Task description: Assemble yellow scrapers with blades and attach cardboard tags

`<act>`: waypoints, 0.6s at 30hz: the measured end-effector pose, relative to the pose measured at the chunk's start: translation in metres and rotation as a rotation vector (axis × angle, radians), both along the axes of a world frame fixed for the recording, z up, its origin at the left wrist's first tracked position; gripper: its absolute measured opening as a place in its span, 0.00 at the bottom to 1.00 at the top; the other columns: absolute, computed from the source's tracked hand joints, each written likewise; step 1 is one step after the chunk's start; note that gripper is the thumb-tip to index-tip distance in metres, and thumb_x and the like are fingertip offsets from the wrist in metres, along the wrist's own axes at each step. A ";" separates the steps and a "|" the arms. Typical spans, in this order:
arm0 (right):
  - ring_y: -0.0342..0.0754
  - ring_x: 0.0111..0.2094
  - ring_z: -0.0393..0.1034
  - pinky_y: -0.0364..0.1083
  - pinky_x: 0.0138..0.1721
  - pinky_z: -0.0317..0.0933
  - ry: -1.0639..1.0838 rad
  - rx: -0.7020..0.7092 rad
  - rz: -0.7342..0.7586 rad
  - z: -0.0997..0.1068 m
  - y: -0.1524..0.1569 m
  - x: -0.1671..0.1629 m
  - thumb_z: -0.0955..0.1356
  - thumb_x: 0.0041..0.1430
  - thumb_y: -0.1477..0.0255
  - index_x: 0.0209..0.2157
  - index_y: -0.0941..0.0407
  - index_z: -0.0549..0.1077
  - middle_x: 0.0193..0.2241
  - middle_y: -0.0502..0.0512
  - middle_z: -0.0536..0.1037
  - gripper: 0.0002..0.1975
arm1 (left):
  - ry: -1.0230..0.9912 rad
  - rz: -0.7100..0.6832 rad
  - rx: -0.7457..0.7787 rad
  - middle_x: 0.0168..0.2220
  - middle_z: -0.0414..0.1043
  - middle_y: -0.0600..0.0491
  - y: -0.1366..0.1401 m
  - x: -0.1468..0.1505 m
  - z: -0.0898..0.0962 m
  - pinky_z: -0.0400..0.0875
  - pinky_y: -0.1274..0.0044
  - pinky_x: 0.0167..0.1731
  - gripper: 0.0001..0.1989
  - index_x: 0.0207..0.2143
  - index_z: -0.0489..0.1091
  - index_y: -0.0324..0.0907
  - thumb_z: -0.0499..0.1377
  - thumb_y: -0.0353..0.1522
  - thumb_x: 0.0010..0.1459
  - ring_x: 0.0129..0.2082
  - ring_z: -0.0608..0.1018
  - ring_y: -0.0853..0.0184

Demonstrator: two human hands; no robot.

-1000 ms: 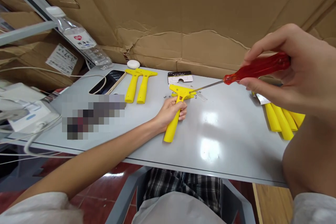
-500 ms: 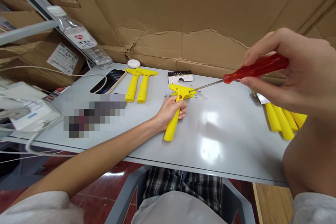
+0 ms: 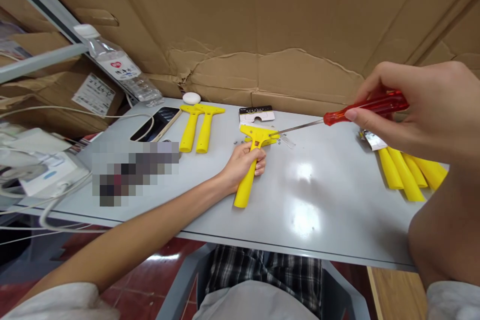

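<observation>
One yellow T-shaped tool (image 3: 245, 189) at mid-bench (image 3: 345, 205), fingers of the left hand (image 3: 245, 162) wrapped round its handle; fingers of the right hand (image 3: 423, 97) pinch one red-handled screwdriver (image 3: 369, 108), tip at the tool's head. Two similar yellow tools (image 3: 203, 132) lie side by side to the left; at least four yellow handles (image 3: 390, 170) at right, partly hidden by the right hand. Beyond: one phone (image 3: 159, 121), one bottle (image 3: 120, 67), one white oval object (image 3: 191, 98).
</observation>
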State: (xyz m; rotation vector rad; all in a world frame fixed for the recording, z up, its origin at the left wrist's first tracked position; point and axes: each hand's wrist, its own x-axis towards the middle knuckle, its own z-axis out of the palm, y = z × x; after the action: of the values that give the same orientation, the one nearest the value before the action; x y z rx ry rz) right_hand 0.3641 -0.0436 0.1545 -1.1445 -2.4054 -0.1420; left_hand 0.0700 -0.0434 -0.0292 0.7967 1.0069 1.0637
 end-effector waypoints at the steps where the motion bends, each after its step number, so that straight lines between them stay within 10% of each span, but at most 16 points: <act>1: 0.51 0.23 0.73 0.53 0.22 0.57 -0.007 0.017 0.006 0.001 0.000 0.002 0.73 0.65 0.56 0.37 0.45 0.74 0.26 0.45 0.81 0.10 | 0.001 0.000 0.001 0.19 0.59 0.61 0.000 0.000 0.000 0.57 0.80 0.17 0.13 0.22 0.62 0.43 0.67 0.29 0.42 0.18 0.64 0.75; 8: 0.51 0.38 0.76 0.52 0.33 0.65 0.027 0.103 0.132 0.003 -0.008 -0.008 0.73 0.66 0.68 0.43 0.42 0.79 0.45 0.49 0.80 0.06 | 0.014 -0.005 0.007 0.20 0.59 0.60 0.000 0.001 0.000 0.58 0.80 0.18 0.12 0.23 0.63 0.43 0.67 0.29 0.43 0.18 0.65 0.75; 18: 0.49 0.40 0.79 0.50 0.33 0.66 0.047 0.164 0.165 0.003 -0.009 -0.009 0.75 0.66 0.71 0.43 0.42 0.80 0.45 0.45 0.83 0.08 | 0.015 -0.010 0.000 0.20 0.59 0.60 0.000 0.000 0.000 0.57 0.80 0.18 0.14 0.23 0.62 0.44 0.67 0.29 0.43 0.19 0.65 0.75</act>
State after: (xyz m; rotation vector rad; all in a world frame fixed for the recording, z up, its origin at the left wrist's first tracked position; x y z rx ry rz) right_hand 0.3550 -0.0522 0.1579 -0.8631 -2.3854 -0.2505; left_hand 0.0702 -0.0431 -0.0295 0.8106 1.0149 1.0505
